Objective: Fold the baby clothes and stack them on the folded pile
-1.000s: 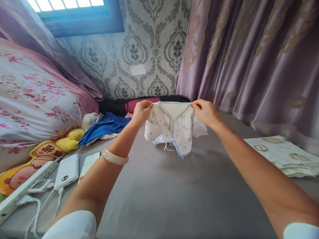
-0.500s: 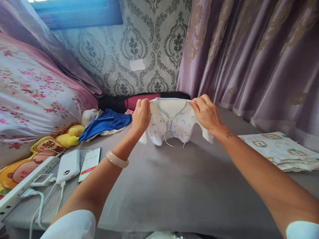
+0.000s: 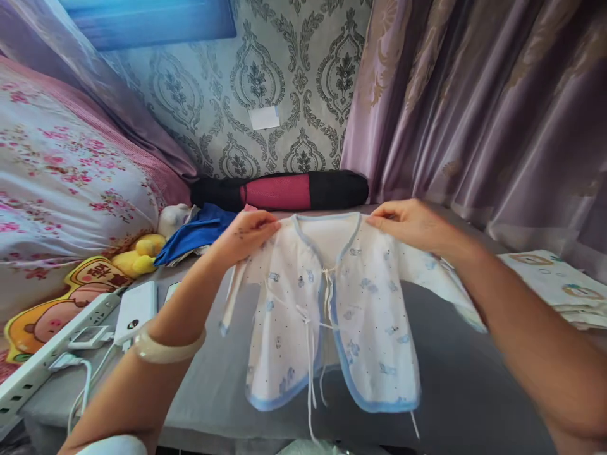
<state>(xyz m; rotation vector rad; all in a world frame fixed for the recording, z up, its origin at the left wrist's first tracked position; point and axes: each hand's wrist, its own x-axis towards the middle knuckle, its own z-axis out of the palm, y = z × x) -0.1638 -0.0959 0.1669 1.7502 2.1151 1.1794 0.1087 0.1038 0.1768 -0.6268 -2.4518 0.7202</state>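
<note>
A white baby shirt [image 3: 374, 316] with blue trim, small blue animal prints and thin tie strings hangs spread out, its front facing me. My left hand [image 3: 251, 234] pinches its left shoulder near the neckline, and a pale bangle circles that forearm. At the opposite shoulder my right hand [image 3: 408, 221] grips the cloth between thumb and fingers. Both sleeves droop outward, the right one partly behind my forearm. The lower hem spreads above the grey sheet near its front edge; I cannot tell whether it touches.
On the left lie a power strip [image 3: 57, 354], a white power bank [image 3: 137, 306], cables, plush toys [image 3: 137, 253] and blue cloth [image 3: 194, 234]. Folded printed cloth [image 3: 559, 278] rests at right. A black-and-pink roll [image 3: 279, 191] lies along the wall.
Both hands have come nearer and lower with the shirt. It now hangs opened to its full length, where before it appeared short and farther off. My left forearm now covers most of the phone.
</note>
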